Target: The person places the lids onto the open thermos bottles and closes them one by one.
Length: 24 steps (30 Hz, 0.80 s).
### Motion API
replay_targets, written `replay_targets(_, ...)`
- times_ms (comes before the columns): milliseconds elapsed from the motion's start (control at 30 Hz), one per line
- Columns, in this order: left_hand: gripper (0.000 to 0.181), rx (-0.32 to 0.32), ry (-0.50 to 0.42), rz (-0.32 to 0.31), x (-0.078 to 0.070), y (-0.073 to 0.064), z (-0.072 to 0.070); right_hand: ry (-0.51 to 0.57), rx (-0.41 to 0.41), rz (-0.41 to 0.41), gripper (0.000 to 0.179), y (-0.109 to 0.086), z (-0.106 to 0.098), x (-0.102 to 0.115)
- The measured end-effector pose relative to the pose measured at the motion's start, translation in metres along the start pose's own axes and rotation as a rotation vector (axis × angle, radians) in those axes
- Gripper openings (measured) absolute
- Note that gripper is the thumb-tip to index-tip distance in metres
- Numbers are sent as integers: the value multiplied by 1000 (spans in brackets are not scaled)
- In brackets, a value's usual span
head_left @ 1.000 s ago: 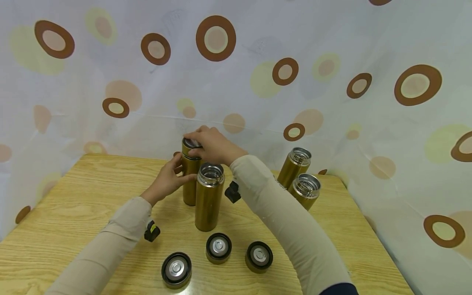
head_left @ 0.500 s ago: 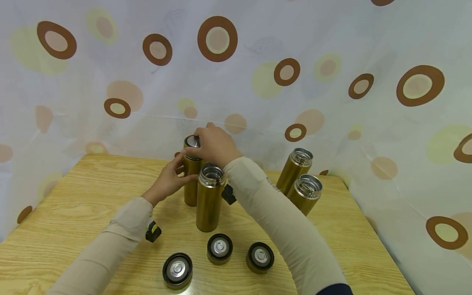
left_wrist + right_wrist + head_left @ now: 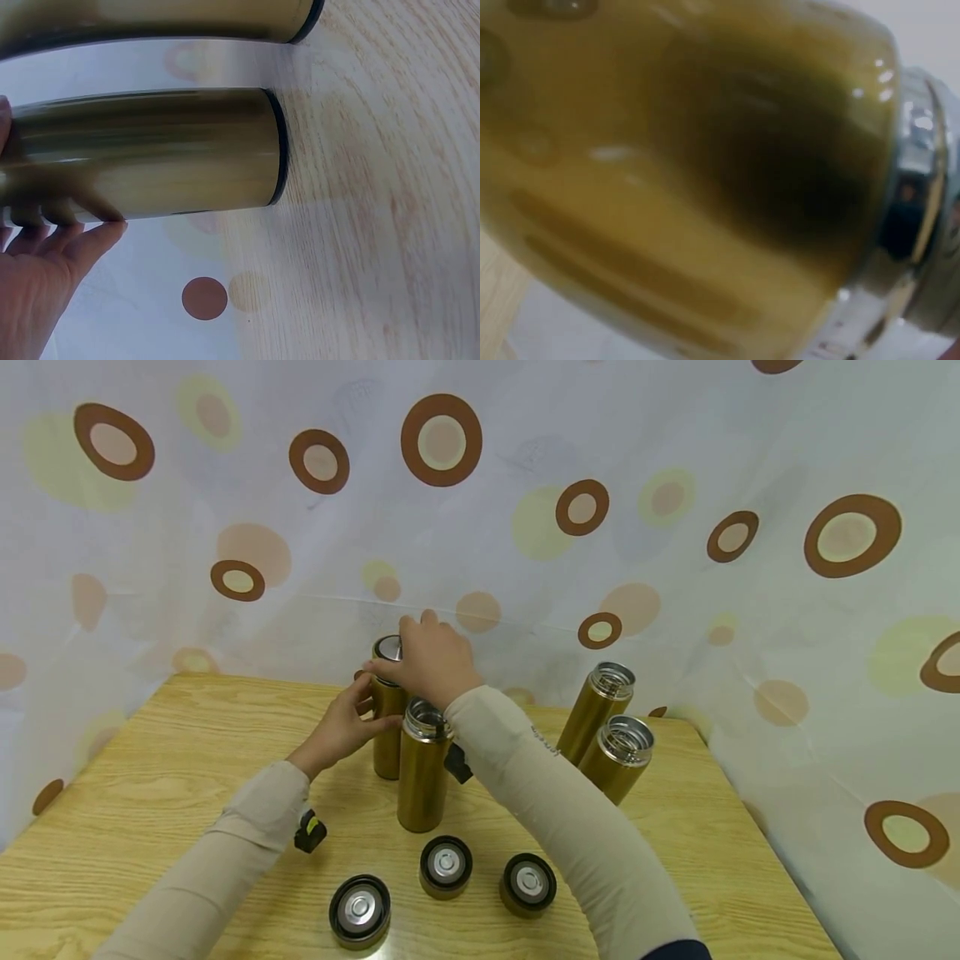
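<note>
Toward the back of the table a gold vacuum flask (image 3: pixel 387 756) stands upright, a lid (image 3: pixel 389 648) with a silver top seated on it. My left hand (image 3: pixel 341 727) steadies its body, fingers and thumb around the side; the left wrist view shows fingertips against the gold wall (image 3: pixel 172 150). My right hand (image 3: pixel 435 658) grips the lid, thumb on the near side and fingers toward the far side. Just in front stands an uncapped gold flask (image 3: pixel 422 781), whose shiny body (image 3: pixel 630 172) fills the right wrist view and hides the right fingers there.
Two more uncapped flasks (image 3: pixel 596 706) (image 3: pixel 617 767) stand at the right, partly behind my right sleeve. Near the front, three lids (image 3: pixel 360 911) (image 3: pixel 446 867) (image 3: pixel 528 883) lie underside up. A patterned sheet (image 3: pixel 525 585) hangs behind the wooden table (image 3: pixel 172 760).
My right hand has turned around the lid, and its wrist and forearm have swung left, uncovering more of the lid's top. The left hand and the flasks hold their places.
</note>
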<state>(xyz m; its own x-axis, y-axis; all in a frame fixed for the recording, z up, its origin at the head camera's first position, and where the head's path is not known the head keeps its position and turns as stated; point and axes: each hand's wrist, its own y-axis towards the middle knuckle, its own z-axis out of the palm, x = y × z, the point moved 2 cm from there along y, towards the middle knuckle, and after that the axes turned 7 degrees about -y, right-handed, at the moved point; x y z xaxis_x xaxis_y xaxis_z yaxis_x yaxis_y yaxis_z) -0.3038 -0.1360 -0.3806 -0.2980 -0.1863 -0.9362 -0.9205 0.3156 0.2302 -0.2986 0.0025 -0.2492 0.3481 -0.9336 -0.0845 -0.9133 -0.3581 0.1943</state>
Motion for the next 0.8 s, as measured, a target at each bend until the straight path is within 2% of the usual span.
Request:
replay_targets(233, 72, 6, 2, 9, 0, 1, -1, -42, -12, 52, 70, -1, 1, 2)
replay_targets(400, 77, -5, 21, 17, 0, 1, 0, -23, 14, 34, 76, -3, -1, 1)
replay_targets(533, 77, -3, 13, 24, 1, 0, 1, 32, 125, -68, 77, -2, -6, -6)
replay_targets(667, 74, -2, -5, 17, 2, 0, 1, 101, 218, -250, 63, 2, -14, -14)
replay_targets(800, 73, 2, -18, 6, 2, 1, 1, 87, 293, -385, 58, 5, -17, -18)
